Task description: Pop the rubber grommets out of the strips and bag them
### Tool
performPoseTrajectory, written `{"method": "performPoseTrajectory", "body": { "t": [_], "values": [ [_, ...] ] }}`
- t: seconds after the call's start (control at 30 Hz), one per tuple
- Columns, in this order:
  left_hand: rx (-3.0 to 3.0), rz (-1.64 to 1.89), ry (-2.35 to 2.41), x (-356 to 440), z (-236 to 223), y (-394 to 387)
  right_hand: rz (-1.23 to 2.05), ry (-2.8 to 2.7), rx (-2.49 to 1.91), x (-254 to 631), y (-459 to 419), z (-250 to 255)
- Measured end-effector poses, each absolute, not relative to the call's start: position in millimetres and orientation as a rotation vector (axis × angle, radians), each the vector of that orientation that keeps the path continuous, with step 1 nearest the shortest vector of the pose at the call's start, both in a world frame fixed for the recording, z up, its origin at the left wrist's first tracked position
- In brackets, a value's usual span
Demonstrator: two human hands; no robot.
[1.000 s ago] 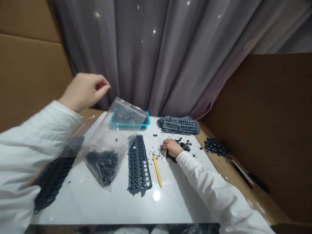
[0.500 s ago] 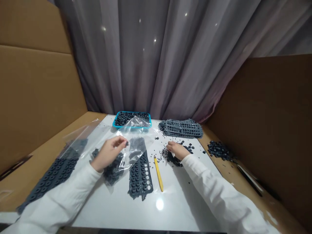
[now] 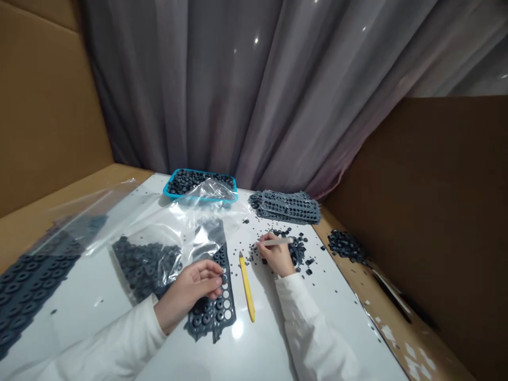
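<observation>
My right hand is closed around a slim, pale pen-shaped tool, held tilted like a pen beside a pile of small black rubber pieces. My left hand hovers at a dark rubber sheet of round ring-shaped parts. Its thumb and fingers are curled toward each other near the sheet's right column, where several holes show white; whatever lies between the fingertips is too small to make out. A yellow craft knife lies right of the sheet. A clear plastic bag holding black pieces partly covers the sheet's far end.
A blue tray full of black pieces stands at the back. Punched rubber sheets are stacked at the back right. Another ringed sheet lies left. Black pieces and a dark slim tool lie by the right cardboard wall.
My right hand has picked up the pale tool from around the black pile. My left hand has come down and nearer, from above the bag to the sheet. The view has shifted.
</observation>
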State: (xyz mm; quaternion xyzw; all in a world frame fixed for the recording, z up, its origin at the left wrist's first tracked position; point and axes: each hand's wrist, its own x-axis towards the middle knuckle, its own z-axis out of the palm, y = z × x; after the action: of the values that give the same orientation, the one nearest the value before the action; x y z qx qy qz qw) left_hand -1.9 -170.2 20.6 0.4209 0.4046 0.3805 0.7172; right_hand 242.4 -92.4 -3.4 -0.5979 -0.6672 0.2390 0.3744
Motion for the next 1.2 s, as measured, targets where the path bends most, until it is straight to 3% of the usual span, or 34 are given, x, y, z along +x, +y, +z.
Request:
{"method": "performPoseTrajectory", "body": {
  "t": [0.17,0.4,0.6,0.87,1.2],
  "values": [
    [0.867,0.928,0.93,-2.0,19.6,-173.9,0.831,-1.421,-1.469,234.7,-113.8,20.6],
    [0.931,1.049,1.054,-2.6,22.6,-176.1,1.227,-1.291,-0.941,196.0,-160.4,36.2],
    [0.976,1.063,1.101,-2.1,25.4,-177.3,1.185,-1.333,-0.864,181.7,-174.9,37.7],
    [1.053,1.091,1.204,-1.7,25.6,-181.3,1.48,-1.362,-0.82,178.5,-183.8,42.2],
    [1.17,1.082,1.245,-1.9,23.6,-180.5,1.379,-1.436,-0.834,178.0,-187.2,33.6]
  ]
}}
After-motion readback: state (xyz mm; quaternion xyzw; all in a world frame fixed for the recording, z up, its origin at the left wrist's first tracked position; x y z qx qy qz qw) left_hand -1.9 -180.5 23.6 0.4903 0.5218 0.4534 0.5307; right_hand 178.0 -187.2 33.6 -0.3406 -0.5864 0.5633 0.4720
